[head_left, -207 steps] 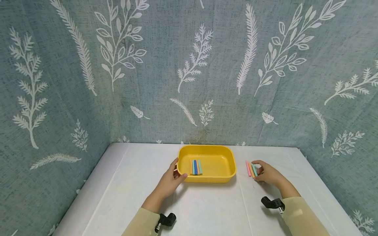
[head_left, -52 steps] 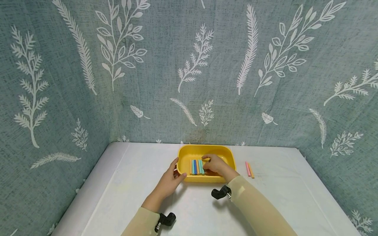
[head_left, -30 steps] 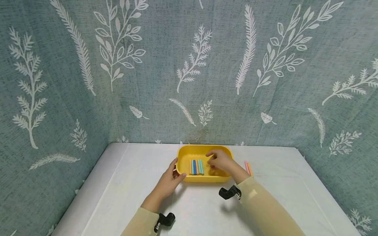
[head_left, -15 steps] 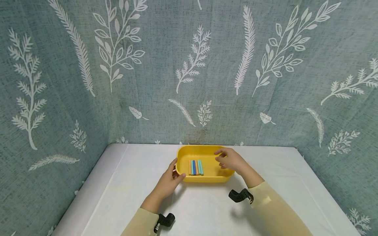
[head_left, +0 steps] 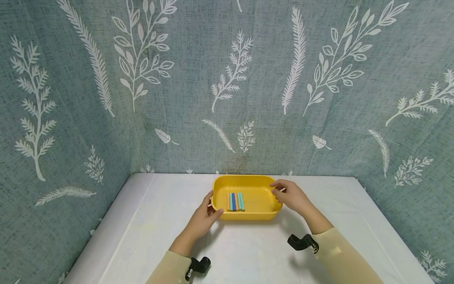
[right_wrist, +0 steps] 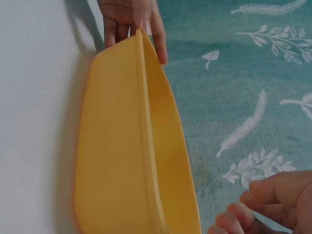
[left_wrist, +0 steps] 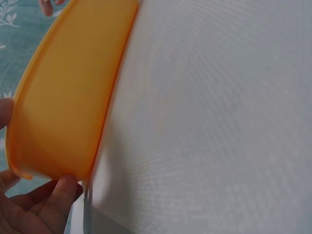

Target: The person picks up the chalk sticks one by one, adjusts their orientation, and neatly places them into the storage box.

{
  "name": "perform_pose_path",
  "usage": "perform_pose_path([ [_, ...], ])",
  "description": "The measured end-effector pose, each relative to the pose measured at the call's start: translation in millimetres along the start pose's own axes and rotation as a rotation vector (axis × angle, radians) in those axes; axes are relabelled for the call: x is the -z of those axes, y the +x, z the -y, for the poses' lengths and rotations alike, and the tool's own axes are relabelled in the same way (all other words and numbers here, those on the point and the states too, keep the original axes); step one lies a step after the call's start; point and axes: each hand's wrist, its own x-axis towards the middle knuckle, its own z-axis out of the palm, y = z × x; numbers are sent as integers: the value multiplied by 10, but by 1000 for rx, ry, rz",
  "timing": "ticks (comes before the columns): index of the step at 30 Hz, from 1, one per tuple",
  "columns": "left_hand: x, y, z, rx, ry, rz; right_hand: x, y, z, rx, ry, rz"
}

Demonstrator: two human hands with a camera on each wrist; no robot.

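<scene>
A yellow tray [head_left: 248,177] stands on the white table [head_left: 149,221]. Several coloured chalk sticks [head_left: 235,201] lie side by side in its left half. My left hand [head_left: 203,215] grips the tray's left rim, thumb on the near side; its fingers [right_wrist: 131,19] curl over the rim in the right wrist view, and the left wrist view shows them [left_wrist: 39,209] against the tray wall [left_wrist: 68,97]. My right hand [head_left: 291,197] hovers at the tray's right rim, fingers [right_wrist: 265,204] loosely curled with nothing in them. It hides the table just right of the tray.
Blue-green cloth with white leaf prints [head_left: 227,79] hangs close behind and on both sides of the table. Bare white tabletop lies left, right and in front of the tray. Black camera mounts sit on both wrists [head_left: 301,242].
My right hand has drawn back from the sticks inside the tray and moved right to its right rim. It now covers the pink and orange sticks on the table. The left hand has stayed put.
</scene>
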Motion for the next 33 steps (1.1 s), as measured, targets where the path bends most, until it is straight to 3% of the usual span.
perform_pose_path([
  [5,1,-4,-12,-4,-8,3,105,-83,-87,28,-21,-34],
  [17,20,-23,-28,0,-11,2,269,-219,-398,-36,-1,-59],
  [25,11,-17,-19,-1,-14,10,364,-297,-620,10,-29,-87],
  [33,22,-14,-15,-10,-18,12,405,-260,-808,-42,14,-74],
])
